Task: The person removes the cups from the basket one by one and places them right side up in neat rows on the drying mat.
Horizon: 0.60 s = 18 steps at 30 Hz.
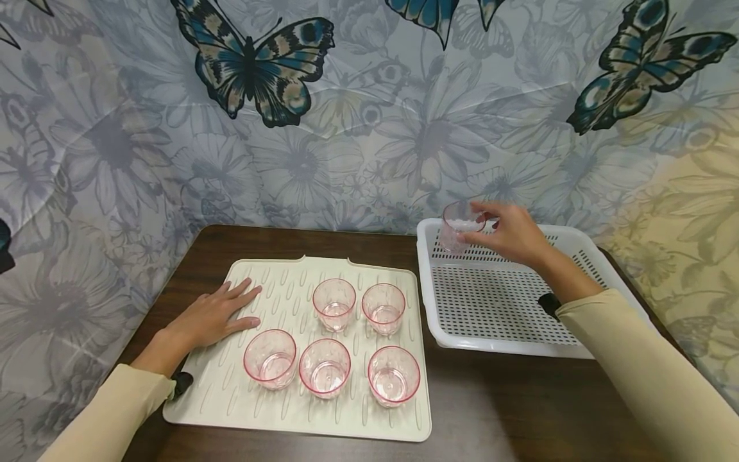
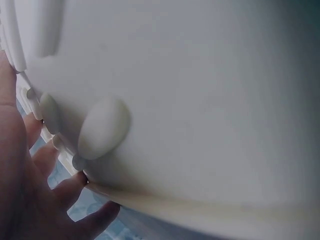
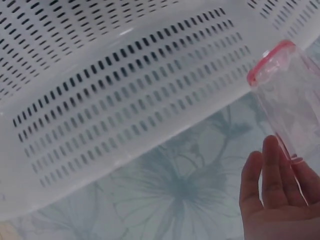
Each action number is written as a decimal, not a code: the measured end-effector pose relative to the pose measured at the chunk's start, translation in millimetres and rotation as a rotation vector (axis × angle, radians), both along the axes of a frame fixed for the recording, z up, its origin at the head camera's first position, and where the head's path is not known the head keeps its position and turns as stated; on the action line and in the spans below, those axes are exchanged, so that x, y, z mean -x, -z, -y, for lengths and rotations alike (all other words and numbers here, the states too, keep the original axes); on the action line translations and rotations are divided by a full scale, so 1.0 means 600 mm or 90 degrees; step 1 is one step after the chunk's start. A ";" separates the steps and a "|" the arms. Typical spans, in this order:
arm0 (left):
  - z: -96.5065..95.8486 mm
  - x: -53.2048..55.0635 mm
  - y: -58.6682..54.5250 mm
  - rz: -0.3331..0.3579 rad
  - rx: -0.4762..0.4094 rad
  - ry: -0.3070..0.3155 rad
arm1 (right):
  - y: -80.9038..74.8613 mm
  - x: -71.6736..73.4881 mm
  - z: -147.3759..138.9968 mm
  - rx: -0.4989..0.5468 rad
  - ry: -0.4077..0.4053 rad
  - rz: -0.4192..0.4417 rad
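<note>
My right hand (image 1: pixel 510 234) pinches a clear drinking glass (image 1: pixel 451 239) between thumb and fingers, over the far left corner of a white perforated basket (image 1: pixel 430 308). The right wrist view shows the pink rim of this glass (image 3: pixel 295 100) and the fingers against its side. My left hand (image 1: pixel 216 317) rests with fingers spread on the left part of a cream drying mat (image 1: pixel 225 398). Several pink-rimmed glasses stand on that mat, the nearest to the left hand being the front left glass (image 1: pixel 270 359). From the left wrist, fingertips (image 2: pixel 70 189) show along the mat's edge.
Mat and basket sit side by side on a dark wooden table (image 1: pixel 479 398), the basket at the right. Behind the table hangs a fabric backdrop (image 1: pixel 369 147) with flowers and butterflies. The back right glass (image 1: pixel 383 309) stands near the mat's right edge.
</note>
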<state>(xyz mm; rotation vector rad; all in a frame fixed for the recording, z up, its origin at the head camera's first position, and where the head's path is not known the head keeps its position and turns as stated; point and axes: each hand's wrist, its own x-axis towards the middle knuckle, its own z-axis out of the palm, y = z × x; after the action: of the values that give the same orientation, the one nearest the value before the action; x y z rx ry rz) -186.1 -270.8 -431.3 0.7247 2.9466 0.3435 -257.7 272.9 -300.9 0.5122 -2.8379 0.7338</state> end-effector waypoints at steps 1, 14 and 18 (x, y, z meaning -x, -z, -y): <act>0.000 0.000 0.000 0.001 0.000 0.000 | -0.002 0.000 0.002 0.003 0.003 -0.003; 0.000 0.000 0.000 0.003 0.004 0.001 | -0.038 -0.003 0.057 0.010 -0.018 -0.041; 0.000 0.000 -0.002 0.001 0.004 0.003 | -0.048 -0.001 0.087 0.031 -0.038 -0.039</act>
<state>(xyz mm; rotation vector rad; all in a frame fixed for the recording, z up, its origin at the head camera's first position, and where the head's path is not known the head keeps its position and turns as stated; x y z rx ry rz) -186.0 -270.8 -430.0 0.7311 2.9429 0.3345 -257.0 220.5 -272.3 0.6023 -2.7524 0.7817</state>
